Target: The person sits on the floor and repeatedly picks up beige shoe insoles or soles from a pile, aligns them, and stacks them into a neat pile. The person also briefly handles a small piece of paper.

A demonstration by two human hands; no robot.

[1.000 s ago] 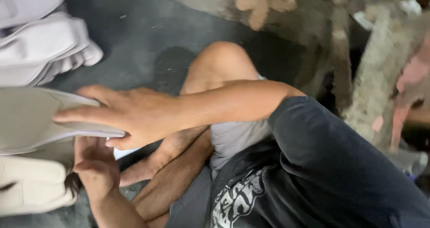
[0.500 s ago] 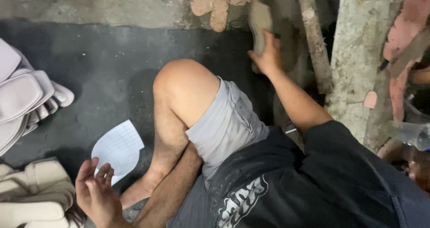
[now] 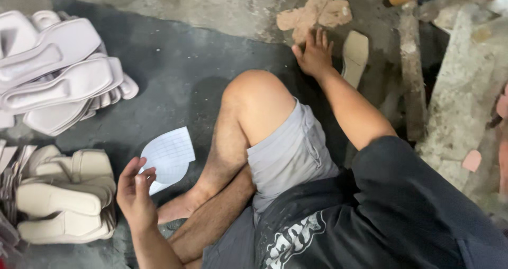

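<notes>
- Floor (image 3: 180, 73): dark grey mat or slab over rough, stained concrete; the person sits on it cross-legged, bare knee (image 3: 254, 97) raised at centre.
- Beyond the knee: pale concrete with a cross-shaped tan patch (image 3: 316, 12); to the right of the knee, a rough concrete block (image 3: 450, 99) and a wooden post (image 3: 411, 73).
- Left of the knee: a fanned stack of white soles (image 3: 63, 73); nearer the person, a pile of cream sandal parts (image 3: 66, 195).
- Right hand (image 3: 316, 55): flat on the floor beyond the knee, fingers spread, gripping nothing; a beige insole (image 3: 355, 55) lies just beside it, apparently touching the hand's edge.
- Left hand (image 3: 135, 195): below and left of the knee, thumb and fingertips pinching the lower edge of a gridded paper pattern piece (image 3: 169, 155).
- Change from half a second ago: the right hand then covered the insole; now it rests to the insole's left. The paper lay clear of the open left hand; now it is pinched.
</notes>
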